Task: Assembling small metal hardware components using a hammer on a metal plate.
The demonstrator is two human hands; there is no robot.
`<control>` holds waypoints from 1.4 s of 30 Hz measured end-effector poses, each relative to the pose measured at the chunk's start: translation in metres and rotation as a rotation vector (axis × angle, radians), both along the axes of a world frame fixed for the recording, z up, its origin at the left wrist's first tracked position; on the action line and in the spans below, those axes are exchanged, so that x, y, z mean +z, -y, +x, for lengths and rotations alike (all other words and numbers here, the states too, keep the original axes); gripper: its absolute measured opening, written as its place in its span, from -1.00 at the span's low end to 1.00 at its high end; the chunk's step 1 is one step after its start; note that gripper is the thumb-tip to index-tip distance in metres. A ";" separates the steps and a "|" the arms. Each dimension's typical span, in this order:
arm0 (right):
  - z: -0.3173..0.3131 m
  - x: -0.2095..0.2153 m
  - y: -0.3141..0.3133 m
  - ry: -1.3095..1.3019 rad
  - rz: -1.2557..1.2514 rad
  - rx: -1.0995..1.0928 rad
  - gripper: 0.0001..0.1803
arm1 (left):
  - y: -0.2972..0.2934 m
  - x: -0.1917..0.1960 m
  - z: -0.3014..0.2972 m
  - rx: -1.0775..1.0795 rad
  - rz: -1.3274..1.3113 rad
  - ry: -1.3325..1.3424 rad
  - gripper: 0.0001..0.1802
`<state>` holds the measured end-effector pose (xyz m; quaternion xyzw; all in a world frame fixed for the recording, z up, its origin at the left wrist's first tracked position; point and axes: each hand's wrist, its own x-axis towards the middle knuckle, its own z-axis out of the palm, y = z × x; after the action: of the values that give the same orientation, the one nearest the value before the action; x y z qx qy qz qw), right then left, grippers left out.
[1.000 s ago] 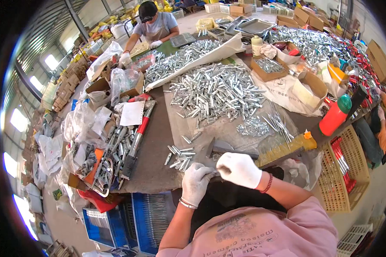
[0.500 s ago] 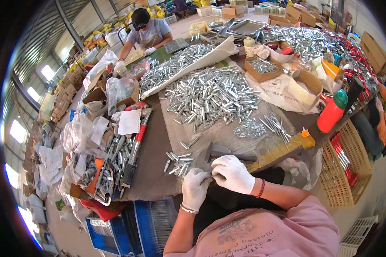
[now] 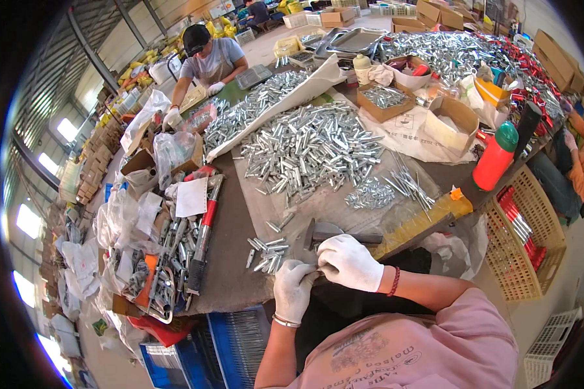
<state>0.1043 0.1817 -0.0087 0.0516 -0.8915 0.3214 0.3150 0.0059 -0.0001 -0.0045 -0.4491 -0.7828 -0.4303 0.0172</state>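
My left hand (image 3: 292, 290), in a white glove, is closed, with its fingertips meeting those of my right hand (image 3: 351, 262) at the table's near edge. My right hand is gloved too and pinches at the same spot. Whatever small piece sits between the fingertips is too hidden to name. Just beyond my right hand lies a hammer (image 3: 340, 235) with a dark handle. A small group of silver metal pins (image 3: 268, 253) rests beyond my left hand. Farther off spreads a big pile of similar silver metal parts (image 3: 311, 148) on a worn sheet (image 3: 256, 202).
Small clips (image 3: 370, 194) and thin rods (image 3: 410, 185) lie right of the pile. A red bottle with a green cap (image 3: 496, 157) stands at the right. Tools and plastic bags (image 3: 124, 207) crowd the left. Blue crates (image 3: 237, 343) sit below the table. A co-worker (image 3: 211, 61) works across.
The whole view has shifted slightly, with the tabletop sliding left in the picture. My hands stay pinched together at the table edge. The co-worker's hands have barely moved.
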 end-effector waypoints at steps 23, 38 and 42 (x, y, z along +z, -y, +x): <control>-0.003 0.004 -0.009 0.041 -0.007 0.022 -0.90 | 0.008 -0.021 -0.005 -0.015 -0.001 -0.145 -0.82; -0.009 -0.005 -0.006 0.101 -0.014 0.043 -0.88 | 0.003 -0.015 -0.004 0.015 0.010 0.099 -0.84; -0.015 0.001 -0.010 0.084 -0.001 0.077 -0.90 | 0.002 -0.007 -0.008 -0.002 0.027 -0.005 -0.87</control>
<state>0.0892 0.1917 -0.0081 0.0721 -0.9011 0.3359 0.2646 -0.0019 -0.0021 -0.0119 -0.4505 -0.7765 -0.4398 0.0246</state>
